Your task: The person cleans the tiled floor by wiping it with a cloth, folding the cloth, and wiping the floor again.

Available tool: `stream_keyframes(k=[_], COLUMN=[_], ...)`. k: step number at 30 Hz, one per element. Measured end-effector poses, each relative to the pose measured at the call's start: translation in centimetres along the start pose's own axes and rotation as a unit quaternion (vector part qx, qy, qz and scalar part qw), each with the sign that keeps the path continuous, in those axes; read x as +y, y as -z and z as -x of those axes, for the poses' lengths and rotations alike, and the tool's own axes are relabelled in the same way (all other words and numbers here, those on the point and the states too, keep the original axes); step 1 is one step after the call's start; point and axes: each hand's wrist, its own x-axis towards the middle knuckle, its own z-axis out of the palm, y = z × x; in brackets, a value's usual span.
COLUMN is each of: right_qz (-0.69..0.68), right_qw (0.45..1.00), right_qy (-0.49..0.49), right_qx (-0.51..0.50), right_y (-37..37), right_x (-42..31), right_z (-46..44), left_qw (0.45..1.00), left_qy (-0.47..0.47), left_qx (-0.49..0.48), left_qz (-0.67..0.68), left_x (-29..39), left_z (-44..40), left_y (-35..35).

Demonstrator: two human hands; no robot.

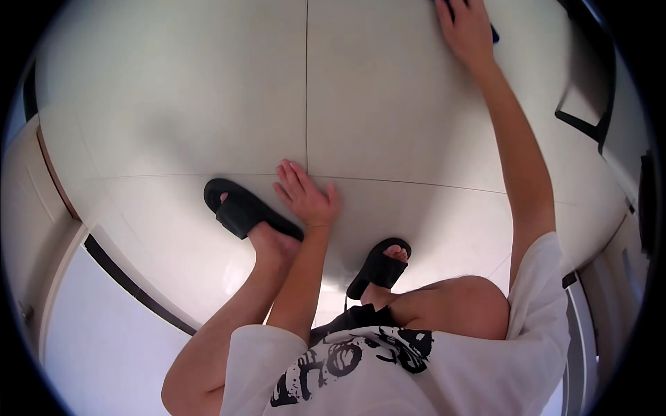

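My left hand (305, 200) is open, fingers stretched out and thumb apart, at the tiled floor (229, 90) between my two feet; I cannot tell whether it presses on the tile. It is nearest to a black slide sandal (239, 218) on my left foot. Far forward at the top right, my right hand (468, 31) reaches out with its fingertips cut off by the frame edge. Under its palm shows part of a dark, flat object (495, 35) with a rounded edge, its kind mostly hidden by the hand.
Another black slide sandal (378, 270) is on my right foot. A pale door or panel (35, 180) stands at the left, with a dark strip (132, 284) along the floor. Black-edged furniture (583, 125) stands at the right.
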Motion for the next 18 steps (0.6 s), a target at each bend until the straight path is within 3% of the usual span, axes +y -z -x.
stream_keyframes(k=[5, 7, 8, 12, 15, 18], right_qz=[-0.015, -0.106, -0.136, -0.186, -0.194, -0.061], right_qw=[0.996, 0.971, 0.954, 0.894, 0.892, 0.957], right_qy=[0.066, 0.208, 0.234, 0.325, 0.349, 0.273], right_qx=[-0.050, -0.059, -0.128, -0.245, -0.212, -0.078], right_y=[-1.6, -2.9, -1.6, 1.2, 0.0, -3.1], right_x=[-5.0, -7.8, -10.5, -14.8, -12.6, -8.7], right_z=[1.2, 6.3, 9.5, 18.6, 15.4, 4.7], left_qw=[1.000, 1.000, 1.000, 1.000, 1.000, 1.000], left_qy=[0.001, 0.000, 0.001, 0.004, -0.008, -0.010], left_qx=[-0.004, 0.001, 0.004, 0.004, 0.000, -0.004], left_qz=[-0.019, -0.029, -0.022, 0.001, -0.004, -0.009], left_x=[0.2, -0.1, -0.2, -0.1, -0.5, -0.7], left_z=[-0.2, 0.0, 0.1, 0.2, 0.4, 0.6], left_y=[-0.2, -0.5, -0.5, -0.5, -0.8, -0.7])
